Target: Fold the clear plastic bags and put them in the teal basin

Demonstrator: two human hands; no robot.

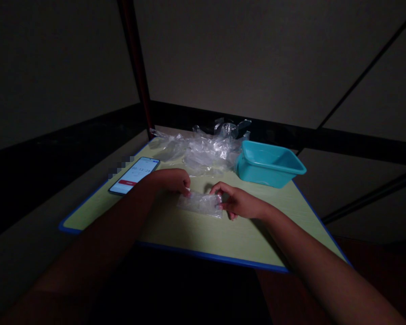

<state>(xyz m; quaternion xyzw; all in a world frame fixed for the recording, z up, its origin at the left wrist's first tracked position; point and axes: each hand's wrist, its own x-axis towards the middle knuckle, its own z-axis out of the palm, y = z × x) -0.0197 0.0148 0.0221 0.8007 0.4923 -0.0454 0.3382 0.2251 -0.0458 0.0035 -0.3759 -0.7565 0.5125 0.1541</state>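
Observation:
A flattened clear plastic bag (201,204) lies low over the tabletop between my two hands. My left hand (176,179) is closed on its upper left corner, fingers curled. At the bag's right end, my right hand (235,201) pinches the edge between thumb and fingers. Beyond the hands is a loose heap of crumpled clear plastic bags (209,151). A turquoise plastic basin (265,174) stands to the right of the heap, close beside it.
A phone (135,175) with a lit screen lies at the table's left side, partly behind my left forearm. The pale green table (203,237) has a blue edge. Dark wall panels rise behind and to the left.

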